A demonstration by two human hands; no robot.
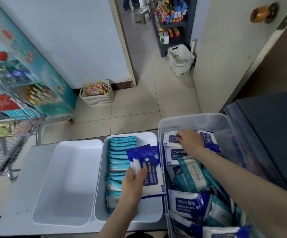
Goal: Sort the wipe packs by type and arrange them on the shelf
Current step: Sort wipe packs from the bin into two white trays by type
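A clear plastic tub (161, 127) on the right holds several mixed wipe packs, some dark blue alcohol packs (185, 203) and some teal packs (192, 172). My left hand (134, 182) grips two or three blue alcohol wipe packs (149, 169) over the middle white bin (149, 136). That bin holds a row of teal packs (120, 158) standing on edge along its left side. The left white bin (65, 182) has nothing in it. My right hand (190, 140) reaches into the tub's far end and pinches a blue alcohol pack (170, 140).
Both bins sit on a grey table top (19, 203). A wire shopping cart (3, 143) stands at the left, with a teal shelf unit behind it. A beige basket of snacks (96, 92) and a white empty basket (181, 60) rest on the tiled floor.
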